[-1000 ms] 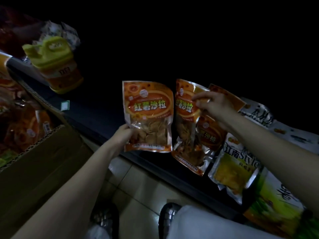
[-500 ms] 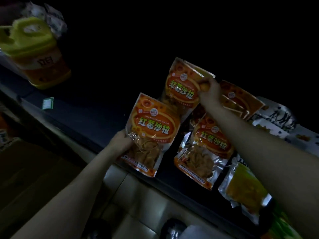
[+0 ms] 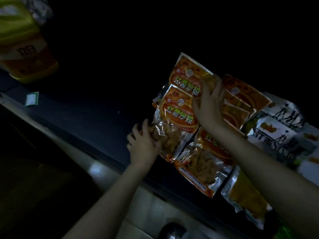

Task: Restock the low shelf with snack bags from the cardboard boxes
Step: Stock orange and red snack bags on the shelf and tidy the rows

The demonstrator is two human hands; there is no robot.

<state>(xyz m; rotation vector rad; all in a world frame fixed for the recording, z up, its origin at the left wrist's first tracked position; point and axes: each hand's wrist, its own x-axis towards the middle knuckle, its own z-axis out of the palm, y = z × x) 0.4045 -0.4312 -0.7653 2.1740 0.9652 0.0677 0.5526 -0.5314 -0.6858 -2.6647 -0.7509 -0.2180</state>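
Note:
An orange snack bag (image 3: 174, 121) lies on the dark low shelf (image 3: 86, 116). My left hand (image 3: 143, 144) grips its lower left edge. A second orange bag (image 3: 186, 73) sits just behind it, and my right hand (image 3: 208, 102) rests on that bag with its fingers spread over the upper right corner. Another orange bag (image 3: 198, 163) lies to the right, partly under my right forearm. More orange bags (image 3: 241, 99) are stacked behind my right hand.
A yellow jug (image 3: 22, 49) stands on the shelf at far left, with a small green price tag (image 3: 32, 99) near the shelf edge. Yellow snack bags (image 3: 245, 195) and white bags (image 3: 279, 128) fill the shelf's right side. Pale floor tiles (image 3: 138, 204) lie below.
My left hand has carried its orange bag up and right onto the shelf, against the bag under my right hand. The view has swung further right.

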